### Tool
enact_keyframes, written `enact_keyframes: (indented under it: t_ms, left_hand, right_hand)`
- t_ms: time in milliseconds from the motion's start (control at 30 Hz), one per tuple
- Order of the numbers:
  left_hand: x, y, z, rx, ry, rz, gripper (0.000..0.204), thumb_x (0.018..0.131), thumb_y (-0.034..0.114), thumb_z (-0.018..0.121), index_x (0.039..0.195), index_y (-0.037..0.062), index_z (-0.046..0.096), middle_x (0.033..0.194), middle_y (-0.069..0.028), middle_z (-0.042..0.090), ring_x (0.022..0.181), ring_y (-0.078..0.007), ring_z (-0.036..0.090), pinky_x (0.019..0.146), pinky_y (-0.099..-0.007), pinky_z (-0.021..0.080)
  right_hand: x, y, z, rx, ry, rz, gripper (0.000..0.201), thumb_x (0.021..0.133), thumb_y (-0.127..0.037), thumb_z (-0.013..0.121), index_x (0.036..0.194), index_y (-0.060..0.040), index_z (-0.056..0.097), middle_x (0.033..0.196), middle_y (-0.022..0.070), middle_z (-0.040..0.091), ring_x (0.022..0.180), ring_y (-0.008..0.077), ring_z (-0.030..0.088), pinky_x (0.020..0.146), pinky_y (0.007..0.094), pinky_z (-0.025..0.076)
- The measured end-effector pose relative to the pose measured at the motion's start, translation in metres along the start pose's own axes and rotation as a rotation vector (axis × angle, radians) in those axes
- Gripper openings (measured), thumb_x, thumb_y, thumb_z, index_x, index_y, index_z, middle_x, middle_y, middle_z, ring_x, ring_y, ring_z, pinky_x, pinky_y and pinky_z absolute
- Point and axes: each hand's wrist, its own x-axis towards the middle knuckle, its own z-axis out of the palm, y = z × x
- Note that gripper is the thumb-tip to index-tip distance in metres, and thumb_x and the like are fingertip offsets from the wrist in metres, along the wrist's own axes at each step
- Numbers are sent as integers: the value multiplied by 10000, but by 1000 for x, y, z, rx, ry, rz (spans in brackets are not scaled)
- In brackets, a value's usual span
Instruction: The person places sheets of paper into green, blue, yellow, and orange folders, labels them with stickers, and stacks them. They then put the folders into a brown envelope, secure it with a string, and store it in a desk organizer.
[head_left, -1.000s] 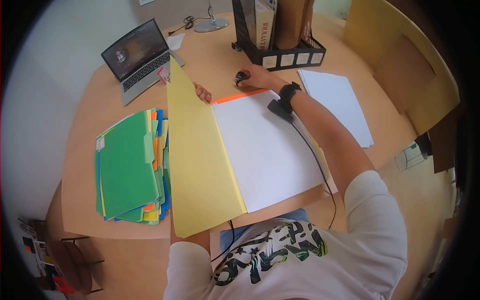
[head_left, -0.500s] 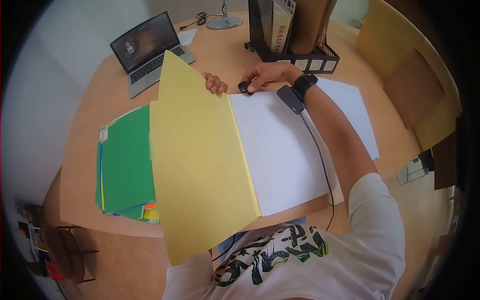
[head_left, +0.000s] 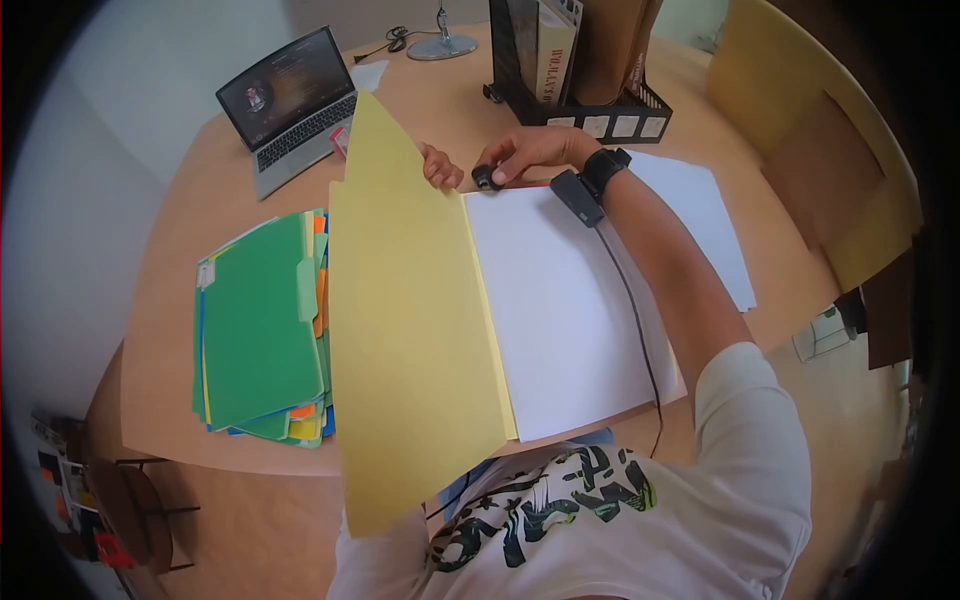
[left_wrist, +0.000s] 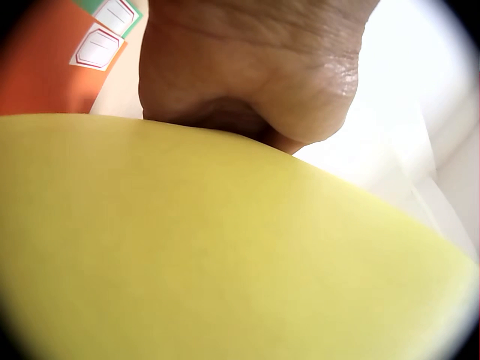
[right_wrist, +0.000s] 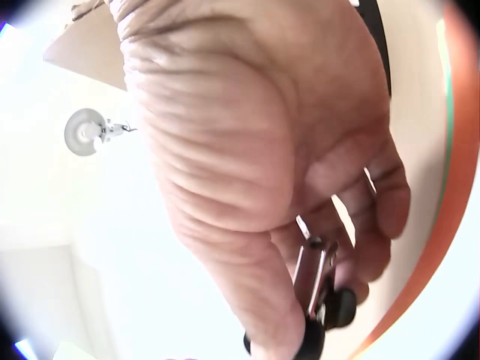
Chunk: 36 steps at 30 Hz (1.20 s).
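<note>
A yellow folder (head_left: 410, 330) stands with its cover raised at the left, its crease beside a stack of white paper (head_left: 565, 310). My left hand (head_left: 440, 167) is behind the cover, curled fingers gripping at its top edge near the crease; the cover hides much of this hand. In the left wrist view the heel of the hand (left_wrist: 247, 67) shows over the yellow sheet. At the top of the papers my right hand (head_left: 535, 152) pinches a small black staple remover (head_left: 487, 177) between thumb and fingers. Its metal jaws show in the right wrist view.
A pile of green, orange, blue and yellow folders (head_left: 260, 320) lies at the left. Behind stand an open laptop (head_left: 290, 105), a lamp base (head_left: 442, 46) and a black book rack (head_left: 620, 125). More white sheets (head_left: 700, 220) lie at the right. A cable (head_left: 640, 330) hangs from the right wrist.
My right hand has brought the staple remover closer to the papers' top edge and my left fingers. The raised cover tilted left, then came partly back. The head view has shifted.
</note>
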Motion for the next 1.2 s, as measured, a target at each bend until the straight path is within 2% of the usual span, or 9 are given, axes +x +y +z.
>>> enact_keyframes:
  t_ms: [133,167,300,400,467,600,867,1067,1200]
  left_hand:
    - [-11,1,-3,-43,40,40,273,996,232,346,902,66,541,864,-28,573,858,-178,575,837,-349,411]
    - [-17,1,-5,-48,66,34,261,992,235,359,913,68,544,872,-29,577,865,-180,577,838,-352,414]
    - [-27,3,-10,-53,102,42,222,974,252,406,954,85,551,895,-32,585,873,-186,580,838,-358,421]
    - [-34,1,-12,-29,142,104,205,964,263,429,971,96,548,900,-31,583,866,-187,576,833,-356,417]
    - [-40,-1,-13,6,199,143,196,961,264,438,970,100,543,896,-27,578,858,-182,572,825,-353,413]
    - [-43,6,2,84,286,185,172,948,258,459,954,102,532,879,-17,564,840,-160,561,793,-332,408]
    - [-45,9,22,213,461,192,188,939,258,474,914,83,540,831,-19,560,773,-142,544,716,-301,404]
    - [-41,10,35,341,589,147,212,936,259,479,883,67,550,791,-22,560,719,-132,531,659,-280,402]
    - [-38,9,43,469,700,85,229,934,260,482,863,56,557,765,-24,559,683,-125,523,621,-267,401]
  right_hand:
    - [-23,30,-29,-495,484,93,379,777,-203,723,1068,22,631,872,28,635,832,113,564,761,258,436]
    - [-21,60,-44,-790,620,-26,448,787,-269,707,1101,36,610,900,73,635,807,155,574,735,289,453]
    - [-65,61,-28,-346,594,84,594,780,-340,695,1195,53,535,968,166,651,921,280,622,816,363,472]
    - [-109,48,7,-699,791,-81,693,810,-378,679,1306,41,439,1223,220,548,1167,286,516,980,359,399]
    - [-150,21,54,-513,570,-117,758,775,-390,717,1371,-48,397,1393,180,407,1292,280,387,1071,396,303]
    - [-206,-1,172,-826,282,-190,865,656,-440,766,1375,-116,410,1407,135,382,1303,361,332,1075,450,291]
    - [-195,28,254,-867,570,-285,645,637,-442,748,1175,-127,585,1274,83,504,1224,329,412,1004,471,329]
    - [-185,25,259,-840,591,-354,551,660,-456,728,1088,-125,621,1181,75,556,1168,314,467,1000,463,336]
    - [-209,29,231,-696,876,-282,492,760,-382,707,1147,-96,605,1131,97,593,1082,280,542,932,383,407]
